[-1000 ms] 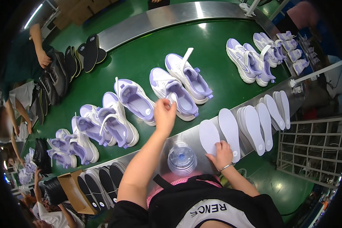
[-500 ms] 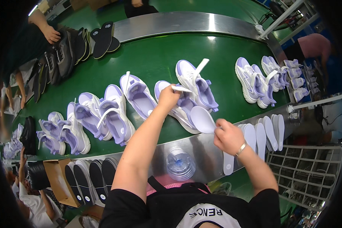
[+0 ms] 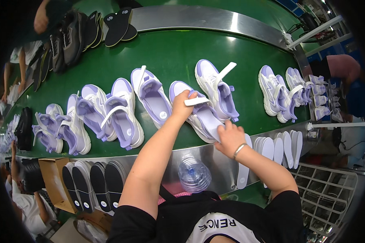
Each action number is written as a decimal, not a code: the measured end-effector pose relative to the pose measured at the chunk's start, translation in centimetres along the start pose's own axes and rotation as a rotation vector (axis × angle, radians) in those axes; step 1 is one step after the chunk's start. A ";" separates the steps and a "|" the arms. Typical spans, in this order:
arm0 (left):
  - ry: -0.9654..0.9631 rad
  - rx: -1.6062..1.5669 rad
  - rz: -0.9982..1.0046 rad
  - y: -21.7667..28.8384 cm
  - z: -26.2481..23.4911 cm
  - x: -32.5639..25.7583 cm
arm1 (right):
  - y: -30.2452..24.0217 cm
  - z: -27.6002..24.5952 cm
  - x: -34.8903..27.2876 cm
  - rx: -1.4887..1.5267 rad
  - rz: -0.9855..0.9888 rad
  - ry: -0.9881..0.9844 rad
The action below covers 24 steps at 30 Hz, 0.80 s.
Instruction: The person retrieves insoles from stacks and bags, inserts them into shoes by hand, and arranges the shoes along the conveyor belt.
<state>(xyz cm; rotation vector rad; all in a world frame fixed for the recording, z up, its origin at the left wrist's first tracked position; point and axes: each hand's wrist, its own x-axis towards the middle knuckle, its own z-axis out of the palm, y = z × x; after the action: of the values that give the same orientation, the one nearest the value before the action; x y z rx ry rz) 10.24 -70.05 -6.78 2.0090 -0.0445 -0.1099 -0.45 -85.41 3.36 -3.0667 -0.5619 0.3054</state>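
Note:
A white and lilac sneaker [image 3: 180,88] lies on the green belt, its heel toward me. My left hand [image 3: 183,106] is closed on its upper beside the raised white strap [image 3: 197,101]. My right hand [image 3: 231,139] is closed on the heel end of a pale lilac insole [image 3: 211,123], whose front part is inside the shoe opening. The fingertips are partly hidden. Just right of it sits another sneaker [image 3: 219,91] with its strap sticking up. To the left, a sneaker [image 3: 153,99] shows an insole lying inside.
More lilac sneakers [image 3: 123,115] stand left, and others [image 3: 273,94] right. Pale insoles [image 3: 263,146] and a clear plastic jug [image 3: 194,175] line the near metal edge [image 3: 215,162]. Black insoles [image 3: 103,186] sit lower left, a wire rack [image 3: 324,190] lower right. A co-worker's hand [image 3: 40,19] shows upper left.
My right hand has moved the insole from above the heel down into the shoe opening. My left hand stays on the shoe's upper. The view has shifted slightly.

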 end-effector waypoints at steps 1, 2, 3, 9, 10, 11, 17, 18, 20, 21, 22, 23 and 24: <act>0.004 0.002 0.005 0.0 -0.2 -0.1 | 0.1 -1.1 0.0 -0.021 0.067 -0.172; 0.008 0.006 0.009 0.0 -0.3 -0.1 | 0.2 -2.0 0.2 -0.042 0.132 -0.344; 0.024 -0.018 0.000 0.3 -0.2 -0.1 | 0.3 -2.7 0.6 0.042 0.126 -0.351; -0.019 -0.027 -0.058 0.9 0.1 -0.3 | -0.1 4.2 4.9 -0.102 -0.072 -0.104; -0.019 -0.026 -0.058 1.1 0.1 -0.4 | 0.0 5.1 5.8 -0.082 -0.033 -0.132; -0.020 -0.047 -0.083 1.4 0.2 -0.5 | 0.4 5.6 5.9 -0.082 -0.031 -0.132; -0.049 -0.096 -0.148 1.8 -0.2 -0.8 | 1.2 6.3 7.0 0.149 0.029 -0.296; -0.054 -0.039 -0.096 2.2 -0.6 -0.7 | 1.1 6.2 7.9 0.150 0.029 -0.295; -0.083 -0.043 -0.130 1.5 -0.4 -0.5 | 0.7 6.0 9.0 0.048 0.053 -0.626; -0.058 -0.063 -0.125 1.0 -0.4 -0.5 | 0.3 5.5 9.4 0.049 0.032 -0.671; -0.032 -0.084 -0.120 0.5 -0.5 -0.5 | 0.2 5.3 9.5 0.050 0.029 -0.667; 0.006 -0.114 -0.096 -0.3 -0.2 -0.7 | 0.1 5.3 9.4 0.022 -0.052 -0.717; 0.043 -0.148 -0.074 0.0 0.1 -1.1 | 0.3 5.2 9.0 -0.008 -0.131 -0.771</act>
<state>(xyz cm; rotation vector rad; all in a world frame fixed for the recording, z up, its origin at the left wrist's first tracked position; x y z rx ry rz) 9.18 -70.08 -6.75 1.8644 0.0636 -0.1134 6.88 -82.72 -3.45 -2.8022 -0.7527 1.4935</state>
